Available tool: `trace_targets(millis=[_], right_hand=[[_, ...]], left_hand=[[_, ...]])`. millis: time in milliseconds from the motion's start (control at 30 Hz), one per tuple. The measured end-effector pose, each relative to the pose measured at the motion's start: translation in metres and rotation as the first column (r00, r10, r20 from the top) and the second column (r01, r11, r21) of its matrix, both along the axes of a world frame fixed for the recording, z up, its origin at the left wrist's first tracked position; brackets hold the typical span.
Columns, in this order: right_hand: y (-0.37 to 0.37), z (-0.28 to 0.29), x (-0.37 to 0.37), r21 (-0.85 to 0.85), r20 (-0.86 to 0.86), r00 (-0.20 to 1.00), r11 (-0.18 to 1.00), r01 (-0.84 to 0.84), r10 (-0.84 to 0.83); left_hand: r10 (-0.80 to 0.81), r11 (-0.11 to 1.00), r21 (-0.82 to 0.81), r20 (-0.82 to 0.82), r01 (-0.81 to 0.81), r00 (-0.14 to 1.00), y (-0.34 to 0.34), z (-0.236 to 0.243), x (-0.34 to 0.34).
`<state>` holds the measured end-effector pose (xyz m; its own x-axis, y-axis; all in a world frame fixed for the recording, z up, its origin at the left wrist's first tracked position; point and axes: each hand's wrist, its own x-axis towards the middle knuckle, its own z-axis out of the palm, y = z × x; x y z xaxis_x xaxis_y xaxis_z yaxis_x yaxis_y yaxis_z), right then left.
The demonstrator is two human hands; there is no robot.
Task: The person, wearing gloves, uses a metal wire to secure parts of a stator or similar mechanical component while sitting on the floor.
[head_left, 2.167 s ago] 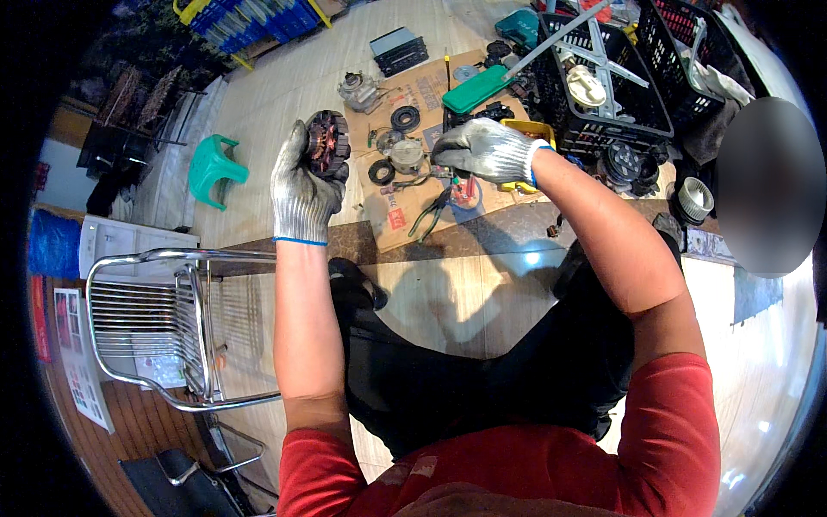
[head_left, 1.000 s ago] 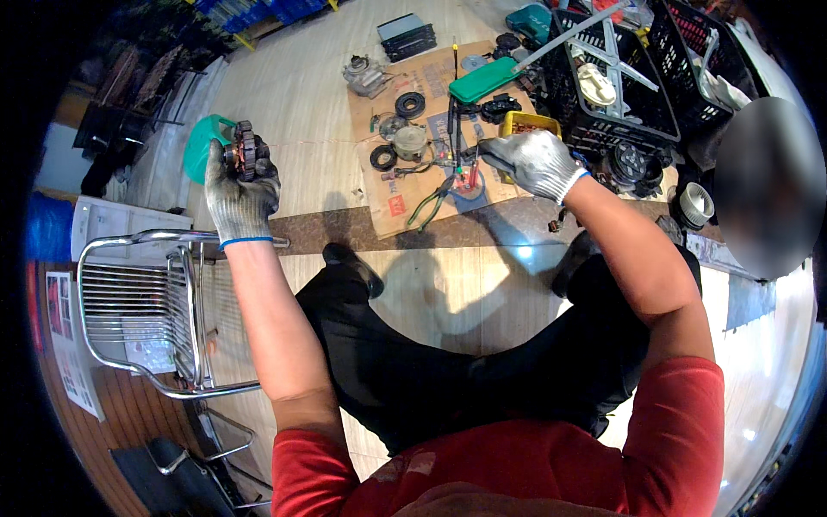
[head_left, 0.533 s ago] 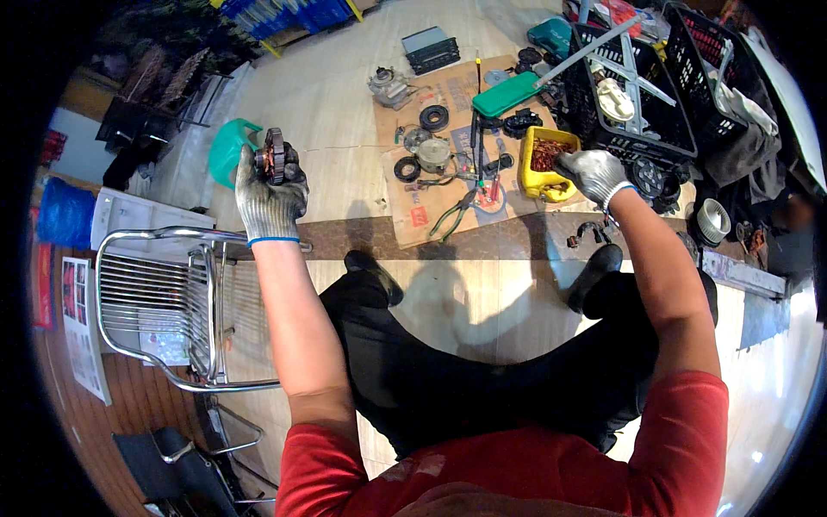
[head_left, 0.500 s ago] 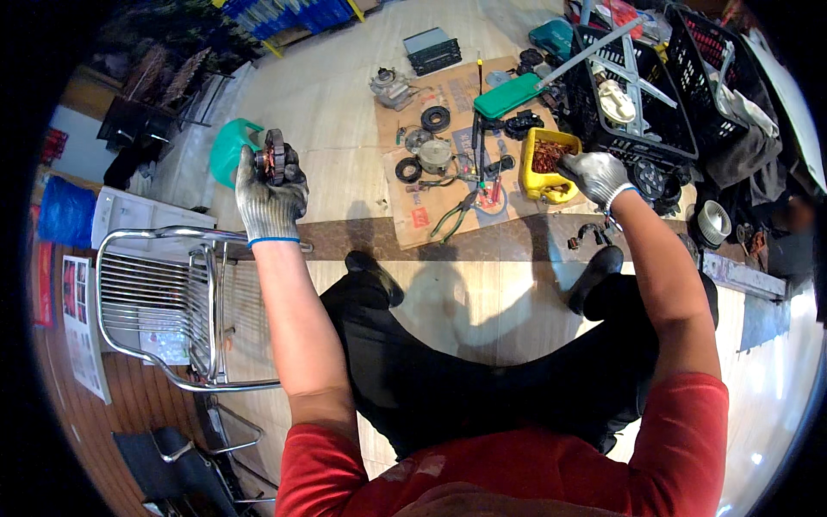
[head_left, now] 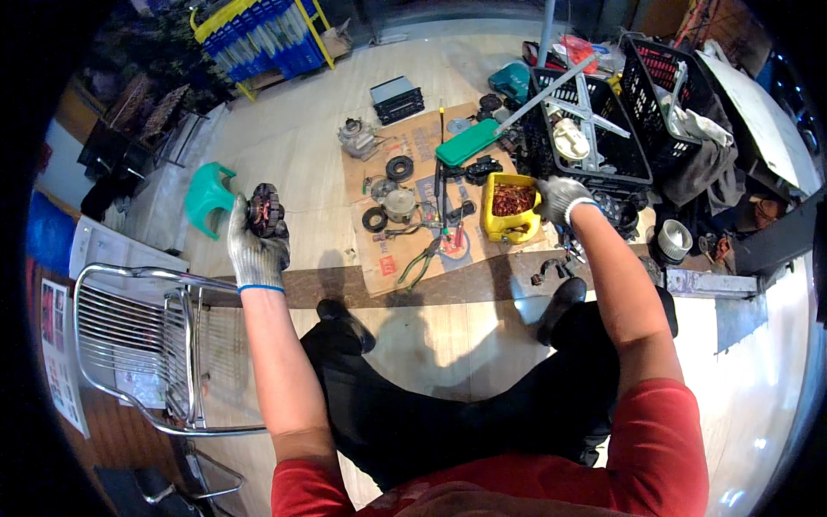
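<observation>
My left hand (head_left: 258, 246), in a grey-white knit glove with a blue cuff, is raised at the left with its fingers closed around a round, dark motor core (head_left: 265, 209). Copper windings show on the core's face. Farther right, my gloved right hand (head_left: 564, 200) is at the right rim of a cut-open yellow jug (head_left: 498, 226), with its fingers curled against that wall. Reddish copper scraps (head_left: 514, 199) lie inside the jug. Its moulded handle faces me. The tips of my right fingers are partly hidden.
Under the jug, a cardboard sheet (head_left: 362, 250) bears pliers (head_left: 419, 264), black rings (head_left: 399, 168) and a green-headed tool (head_left: 467, 143). Black crates (head_left: 633, 159) stand at the right. A green stool (head_left: 207, 198) and a metal chair (head_left: 129, 345) are at the left.
The view has tilted up, so the floor things appear lower. The core in my left hand has turned to show its wound face. My right hand has shifted slightly away along the jug's rim.
</observation>
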<state>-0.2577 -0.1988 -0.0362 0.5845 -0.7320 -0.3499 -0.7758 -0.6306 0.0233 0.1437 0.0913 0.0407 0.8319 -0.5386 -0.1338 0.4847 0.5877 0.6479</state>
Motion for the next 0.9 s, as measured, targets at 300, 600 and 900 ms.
trace_targets(millis=[300, 600, 900], right_hand=[[0.078, 0.016, 0.105, -0.27, 0.766, 0.428, 0.844, -0.463, 0.48], [0.131, 0.077, 0.124, 0.561, 0.786, 0.544, 0.707, -0.429, -0.293], [0.102, 0.031, 0.115, -0.141, 0.812, 0.392, 0.797, -0.587, 0.432]], left_hand=[[-0.391, 0.915, 0.129, 0.041, 0.383, 0.919, -0.056, -0.009, -0.084], [-0.446, 0.895, 0.031, 0.019, 0.446, 0.895, -0.07, -0.017, -0.102], [-0.333, 0.939, 0.086, -0.012, 0.333, 0.943, -0.069, -0.011, -0.091]])
